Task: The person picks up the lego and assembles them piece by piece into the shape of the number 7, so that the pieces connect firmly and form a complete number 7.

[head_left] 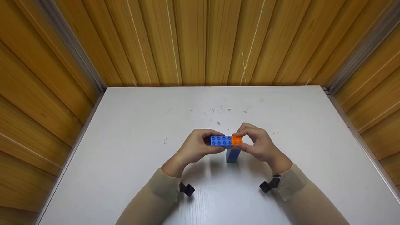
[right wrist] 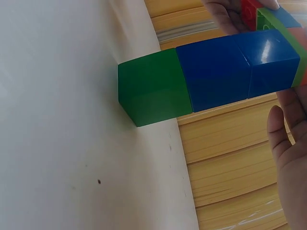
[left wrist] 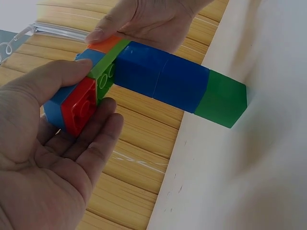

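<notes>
An upright tower of toy building bricks stands on the table: a green brick (left wrist: 223, 100) at the foot, two blue bricks (left wrist: 160, 74) above, then a thin light green plate (left wrist: 106, 79). Across its top lie a long studded blue brick (head_left: 221, 141) and, on the right, an orange brick (head_left: 237, 140). Beneath the blue brick's left end, a red brick (left wrist: 81, 108) overhangs beside the tower. My left hand (head_left: 195, 145) grips the blue brick between thumb and fingers. With thumb and forefinger, my right hand (head_left: 259, 142) pinches the orange brick from front and back.
The white table (head_left: 140, 125) has small dark marks beyond the hands. Wood-patterned panel walls (head_left: 206, 40) enclose its back and sides, with grey metal posts (head_left: 73, 43) in the corners. Small black devices (head_left: 187, 189) sit at both wrists.
</notes>
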`<action>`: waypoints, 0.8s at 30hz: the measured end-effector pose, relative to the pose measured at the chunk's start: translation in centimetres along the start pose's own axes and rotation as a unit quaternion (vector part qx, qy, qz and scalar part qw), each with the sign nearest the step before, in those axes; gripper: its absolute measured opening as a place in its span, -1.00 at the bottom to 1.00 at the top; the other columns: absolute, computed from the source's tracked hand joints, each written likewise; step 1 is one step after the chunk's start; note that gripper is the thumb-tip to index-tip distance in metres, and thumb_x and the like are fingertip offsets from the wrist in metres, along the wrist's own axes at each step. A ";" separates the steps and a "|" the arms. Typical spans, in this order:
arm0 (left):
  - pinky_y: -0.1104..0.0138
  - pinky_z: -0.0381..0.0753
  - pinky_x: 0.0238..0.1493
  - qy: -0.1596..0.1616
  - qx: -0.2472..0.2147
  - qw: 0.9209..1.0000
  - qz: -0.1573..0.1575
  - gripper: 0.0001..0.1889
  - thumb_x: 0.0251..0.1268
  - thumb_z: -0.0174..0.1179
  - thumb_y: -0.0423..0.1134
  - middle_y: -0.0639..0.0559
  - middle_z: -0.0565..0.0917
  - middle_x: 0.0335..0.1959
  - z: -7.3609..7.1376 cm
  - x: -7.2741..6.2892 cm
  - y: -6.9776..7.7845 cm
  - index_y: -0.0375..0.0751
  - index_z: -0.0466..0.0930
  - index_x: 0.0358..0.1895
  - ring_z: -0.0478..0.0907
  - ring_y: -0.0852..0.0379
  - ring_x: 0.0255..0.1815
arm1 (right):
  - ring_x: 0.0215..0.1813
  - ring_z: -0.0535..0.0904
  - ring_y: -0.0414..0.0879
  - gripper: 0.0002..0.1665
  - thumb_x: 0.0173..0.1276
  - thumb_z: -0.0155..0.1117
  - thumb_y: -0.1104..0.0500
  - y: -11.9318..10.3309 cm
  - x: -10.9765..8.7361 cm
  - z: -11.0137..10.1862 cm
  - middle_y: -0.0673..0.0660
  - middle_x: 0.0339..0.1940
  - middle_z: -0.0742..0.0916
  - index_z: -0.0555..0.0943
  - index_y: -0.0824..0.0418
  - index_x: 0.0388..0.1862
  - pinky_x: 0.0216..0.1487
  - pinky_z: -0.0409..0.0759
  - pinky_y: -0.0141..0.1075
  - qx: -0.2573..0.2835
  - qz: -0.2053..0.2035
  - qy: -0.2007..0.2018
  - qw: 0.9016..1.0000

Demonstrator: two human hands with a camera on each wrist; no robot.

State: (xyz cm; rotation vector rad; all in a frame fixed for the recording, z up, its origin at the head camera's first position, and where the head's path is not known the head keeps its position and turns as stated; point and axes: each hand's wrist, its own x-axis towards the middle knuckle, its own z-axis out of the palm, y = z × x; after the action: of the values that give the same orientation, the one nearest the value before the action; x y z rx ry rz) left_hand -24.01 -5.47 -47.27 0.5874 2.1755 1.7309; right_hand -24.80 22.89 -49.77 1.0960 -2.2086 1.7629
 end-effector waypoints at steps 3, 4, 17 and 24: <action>0.24 0.85 0.26 -0.005 0.011 1.000 0.007 -0.56 0.34 0.67 -0.23 -0.04 0.85 0.16 -0.1 0.1 -0.1 -0.08 0.84 0.26 0.75 0.06 0.02 | 0.00 0.65 -0.09 -0.60 0.30 0.53 0.58 -0.1 -0.2 0.1 0.13 -0.13 0.75 0.84 0.28 0.05 0.19 0.75 -0.41 -0.005 0.011 0.005 1.000; 0.21 0.85 0.28 -0.007 0.016 1.000 0.009 -0.56 0.35 0.67 -0.22 -0.03 0.85 0.16 -0.1 0.1 -0.1 -0.07 0.84 0.26 0.75 0.05 0.03 | 0.01 0.64 -0.10 -0.60 0.30 0.53 0.57 -0.2 -0.3 0.1 0.12 -0.13 0.74 0.84 0.28 0.06 0.20 0.74 -0.42 -0.008 0.016 0.006 1.000; 0.15 0.78 0.26 0.010 0.043 0.998 0.033 -0.57 0.33 0.67 -0.20 0.01 0.81 0.13 -0.5 -0.1 -0.3 -0.04 0.81 0.23 0.70 0.03 0.05 | 0.11 0.65 -0.11 -0.43 0.28 0.56 0.48 0.3 -0.5 -0.6 0.12 0.07 0.76 0.69 0.22 0.26 0.32 0.65 -0.46 -0.064 0.013 -0.036 0.997; -0.01 0.80 0.38 0.031 0.027 0.999 0.016 -0.44 0.35 0.67 -0.17 -0.04 0.78 0.24 -1.4 0.6 -1.2 0.01 0.73 0.38 0.71 0.01 0.07 | 0.13 0.67 -0.16 -0.41 0.30 0.60 0.44 1.0 -0.5 -0.5 0.05 0.13 0.76 0.61 0.29 0.28 0.40 0.64 -0.47 -0.078 0.091 -0.011 0.993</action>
State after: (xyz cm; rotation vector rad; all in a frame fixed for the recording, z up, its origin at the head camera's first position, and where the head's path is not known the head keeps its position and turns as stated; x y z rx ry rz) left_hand -25.32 -6.61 -48.08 0.5924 2.2729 1.7333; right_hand -25.16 23.64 -50.64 0.9110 -2.4815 1.6145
